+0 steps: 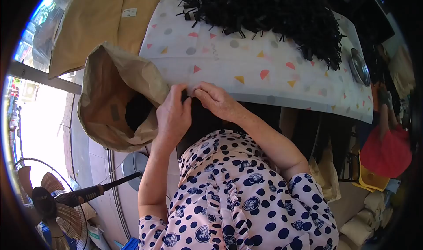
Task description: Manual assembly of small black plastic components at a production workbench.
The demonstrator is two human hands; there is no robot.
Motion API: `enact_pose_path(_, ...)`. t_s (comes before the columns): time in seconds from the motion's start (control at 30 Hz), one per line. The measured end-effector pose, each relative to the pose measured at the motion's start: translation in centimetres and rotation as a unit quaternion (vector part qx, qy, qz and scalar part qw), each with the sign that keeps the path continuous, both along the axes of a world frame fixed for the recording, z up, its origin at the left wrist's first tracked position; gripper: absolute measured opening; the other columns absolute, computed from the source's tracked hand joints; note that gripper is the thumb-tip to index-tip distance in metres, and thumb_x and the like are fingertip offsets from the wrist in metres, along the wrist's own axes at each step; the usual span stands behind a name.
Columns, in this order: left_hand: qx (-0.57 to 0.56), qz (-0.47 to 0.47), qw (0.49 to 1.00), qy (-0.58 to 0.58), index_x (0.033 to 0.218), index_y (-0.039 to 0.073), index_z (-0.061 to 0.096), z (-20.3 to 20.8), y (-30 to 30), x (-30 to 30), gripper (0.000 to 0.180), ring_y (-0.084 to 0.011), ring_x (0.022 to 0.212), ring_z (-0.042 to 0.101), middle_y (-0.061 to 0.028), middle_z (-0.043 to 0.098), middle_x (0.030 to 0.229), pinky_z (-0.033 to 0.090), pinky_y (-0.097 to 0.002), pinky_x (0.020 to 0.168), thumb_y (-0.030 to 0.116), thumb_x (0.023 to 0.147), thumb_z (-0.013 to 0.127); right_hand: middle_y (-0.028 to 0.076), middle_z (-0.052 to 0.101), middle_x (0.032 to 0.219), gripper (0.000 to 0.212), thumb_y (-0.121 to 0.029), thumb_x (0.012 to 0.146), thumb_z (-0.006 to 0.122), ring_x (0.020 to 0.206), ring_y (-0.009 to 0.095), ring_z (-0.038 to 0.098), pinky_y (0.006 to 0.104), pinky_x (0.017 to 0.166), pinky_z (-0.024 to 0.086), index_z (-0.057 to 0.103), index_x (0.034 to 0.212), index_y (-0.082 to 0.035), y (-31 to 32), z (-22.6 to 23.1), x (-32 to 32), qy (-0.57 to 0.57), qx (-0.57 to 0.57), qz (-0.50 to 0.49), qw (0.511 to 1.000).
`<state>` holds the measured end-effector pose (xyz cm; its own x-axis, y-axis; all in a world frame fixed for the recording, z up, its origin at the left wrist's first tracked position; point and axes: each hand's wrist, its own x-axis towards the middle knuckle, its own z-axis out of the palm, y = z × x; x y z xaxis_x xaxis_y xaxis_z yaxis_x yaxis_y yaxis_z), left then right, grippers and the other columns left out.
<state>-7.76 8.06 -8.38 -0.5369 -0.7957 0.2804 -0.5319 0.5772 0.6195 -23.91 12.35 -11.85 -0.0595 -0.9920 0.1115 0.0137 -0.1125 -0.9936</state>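
Observation:
My left hand [174, 113] is closed in a pinch at the near edge of the table, with a small black piece [185, 94] between thumb and fingers. Close beside it, my right hand [215, 101] is also pinched; what its fingertips hold, if anything, is too small to make out. A large heap of small black pieces [264, 12] with thin projecting strips covers the far part of the table. Just left of my hands, an open brown paper bag [132, 69] gapes upward, with a dark mass [137, 113] inside.
A white patterned cloth [238, 60] covers the table. A round metal dish [360, 67] lies at its right edge. Large brown paper sacks [92, 25] are at the far left, and a fan [48, 201] stands lower left. Another person in red [385, 151] is at the right.

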Motion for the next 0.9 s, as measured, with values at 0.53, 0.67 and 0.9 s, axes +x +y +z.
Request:
enact_pose_path(0.53, -0.100, -0.016, 0.995, -0.012, 0.128, 0.003, 0.044, 0.3, -4.5, -4.1, 0.051, -0.0386, 0.108, 0.053, -0.0208, 0.048, 0.125, 0.046, -0.0417, 0.089, -0.001, 0.079, 0.060, 0.014, 0.063, 0.070, 0.021, -0.025, 0.085, 0.063, 0.060, 0.028, 0.063, 0.0399, 0.055, 0.049, 0.057, 0.092, -0.006, -8.7, -3.3, -17.8, 0.606, 0.030, -0.273, 0.747)
enact_pose_path(0.67, 0.013, -0.072, 0.994, 0.085, 0.132, 0.007, 0.041, -1.2, -5.0, -9.4, 0.061, -0.0318, 0.097, 0.060, -0.0180, 0.051, 0.122, 0.051, -0.0348, 0.073, -0.002, 0.076, 0.064, 0.003, 0.054, 0.063, 0.018, -0.026, 0.088, 0.064, 0.053, 0.012, 0.048, 0.0292, 0.047, 0.042, 0.063, 0.086, -0.008, -5.4, 0.9, -14.8, 0.235, 0.142, -0.190, 0.943)
enact_pose_path(0.9, -0.029, -0.184, 0.982, -0.009, 0.132, 0.009, 0.037, -2.3, -6.7, -13.3, 0.062, -0.0373, 0.087, 0.061, -0.0185, 0.052, 0.120, 0.052, -0.0433, 0.068, 0.005, 0.077, 0.066, -0.006, 0.045, 0.058, 0.027, -0.033, 0.091, 0.063, 0.047, 0.003, 0.035, 0.0200, 0.041, 0.025, 0.063, 0.081, -0.007, -2.7, 1.5, -12.8, -0.062, 0.277, -0.027, 0.958)
